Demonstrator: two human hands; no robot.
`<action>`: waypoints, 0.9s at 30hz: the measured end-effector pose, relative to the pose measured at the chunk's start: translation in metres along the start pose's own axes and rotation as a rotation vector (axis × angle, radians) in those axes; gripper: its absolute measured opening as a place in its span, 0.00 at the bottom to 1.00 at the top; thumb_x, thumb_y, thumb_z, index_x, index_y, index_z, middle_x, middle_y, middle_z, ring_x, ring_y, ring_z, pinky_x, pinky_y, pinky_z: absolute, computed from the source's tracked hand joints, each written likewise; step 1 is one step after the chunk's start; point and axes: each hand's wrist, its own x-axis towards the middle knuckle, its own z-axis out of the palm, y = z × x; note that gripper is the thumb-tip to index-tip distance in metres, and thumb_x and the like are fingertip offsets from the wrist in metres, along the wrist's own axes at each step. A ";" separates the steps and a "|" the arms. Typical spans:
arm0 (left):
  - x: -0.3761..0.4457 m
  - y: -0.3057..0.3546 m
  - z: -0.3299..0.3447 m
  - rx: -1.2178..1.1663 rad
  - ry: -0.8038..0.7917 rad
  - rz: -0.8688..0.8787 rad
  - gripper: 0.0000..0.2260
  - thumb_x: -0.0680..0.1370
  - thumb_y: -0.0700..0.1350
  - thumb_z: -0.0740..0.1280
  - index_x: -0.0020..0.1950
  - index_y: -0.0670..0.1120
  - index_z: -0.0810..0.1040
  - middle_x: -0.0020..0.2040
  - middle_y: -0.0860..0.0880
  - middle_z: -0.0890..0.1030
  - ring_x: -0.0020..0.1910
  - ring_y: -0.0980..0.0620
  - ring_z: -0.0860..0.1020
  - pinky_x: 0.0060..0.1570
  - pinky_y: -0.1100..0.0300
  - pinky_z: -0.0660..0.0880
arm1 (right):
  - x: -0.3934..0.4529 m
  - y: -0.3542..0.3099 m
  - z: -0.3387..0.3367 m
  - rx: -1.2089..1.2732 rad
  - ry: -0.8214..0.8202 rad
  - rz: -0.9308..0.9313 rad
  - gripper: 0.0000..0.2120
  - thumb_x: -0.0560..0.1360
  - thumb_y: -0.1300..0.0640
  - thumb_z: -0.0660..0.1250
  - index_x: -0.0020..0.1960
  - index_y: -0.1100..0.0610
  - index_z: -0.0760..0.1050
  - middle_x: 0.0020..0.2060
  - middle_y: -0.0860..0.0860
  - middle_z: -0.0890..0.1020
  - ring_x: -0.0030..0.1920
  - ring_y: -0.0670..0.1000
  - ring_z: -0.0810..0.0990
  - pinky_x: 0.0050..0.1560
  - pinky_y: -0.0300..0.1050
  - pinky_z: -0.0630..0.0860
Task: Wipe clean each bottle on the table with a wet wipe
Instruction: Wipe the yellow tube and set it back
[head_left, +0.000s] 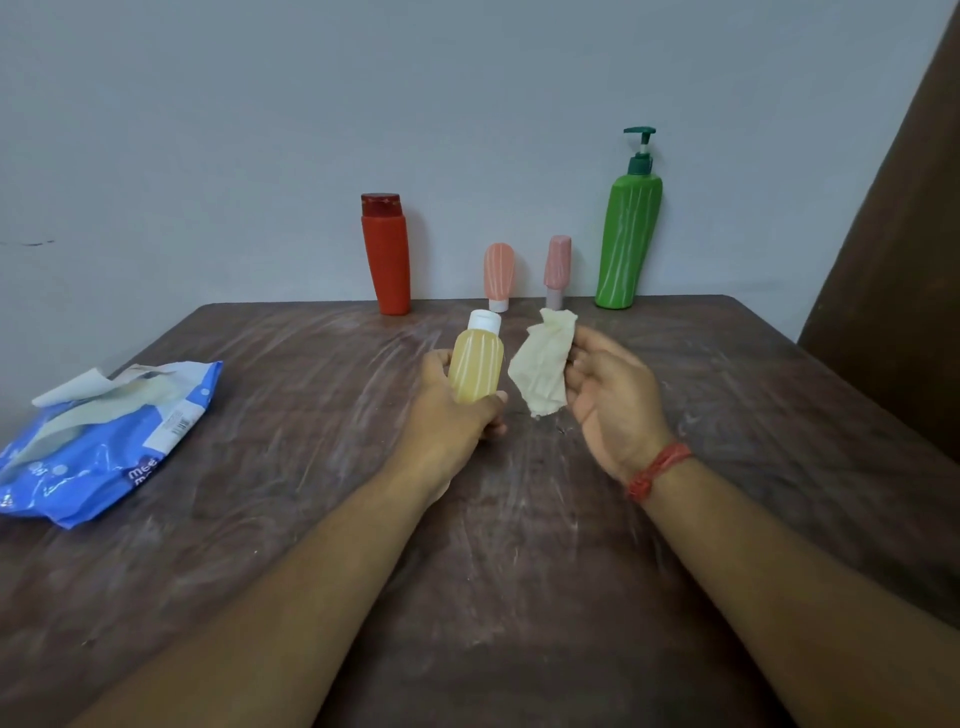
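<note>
Blue plastic wipe pack (98, 441): partial lettering "mee". Left hand (457, 410) grips small yellow translucent white-capped bottle (475, 366); right hand (608, 389) holds crumpled cream wet wipe (543, 364).

A small yellow bottle (475, 370) with a white cap is held upright at the centre of the frame, its lower part hidden by curled fingers. Just to its right a crumpled, off-white wet wipe (541, 364) is held, apart from the bottle. Four bottles are stood in a row across the upper middle — a red bottle (387, 254), a peach tube (498, 275) set cap-down, a pink tube (557, 270) likewise cap-down, and a tall green pump bottle (627, 234) at the right end.
</note>
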 end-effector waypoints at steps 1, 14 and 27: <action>0.000 -0.001 -0.001 0.008 -0.011 0.000 0.25 0.77 0.39 0.73 0.64 0.56 0.64 0.57 0.48 0.75 0.39 0.48 0.83 0.48 0.49 0.84 | -0.002 0.001 0.002 -0.024 -0.015 -0.001 0.22 0.78 0.74 0.52 0.67 0.63 0.75 0.56 0.58 0.84 0.59 0.57 0.82 0.62 0.55 0.78; -0.001 -0.004 0.001 0.137 -0.129 0.047 0.25 0.74 0.37 0.71 0.65 0.55 0.65 0.56 0.44 0.79 0.45 0.44 0.85 0.46 0.47 0.83 | -0.003 0.014 0.004 -0.796 -0.024 -0.374 0.13 0.75 0.63 0.70 0.50 0.45 0.80 0.49 0.42 0.81 0.45 0.40 0.80 0.49 0.40 0.79; 0.000 -0.006 0.006 0.100 -0.219 0.056 0.22 0.75 0.37 0.71 0.59 0.57 0.67 0.48 0.43 0.83 0.38 0.47 0.82 0.50 0.39 0.81 | 0.000 0.005 0.003 -1.064 0.096 -0.646 0.08 0.73 0.67 0.70 0.46 0.56 0.82 0.45 0.44 0.78 0.44 0.41 0.76 0.45 0.27 0.71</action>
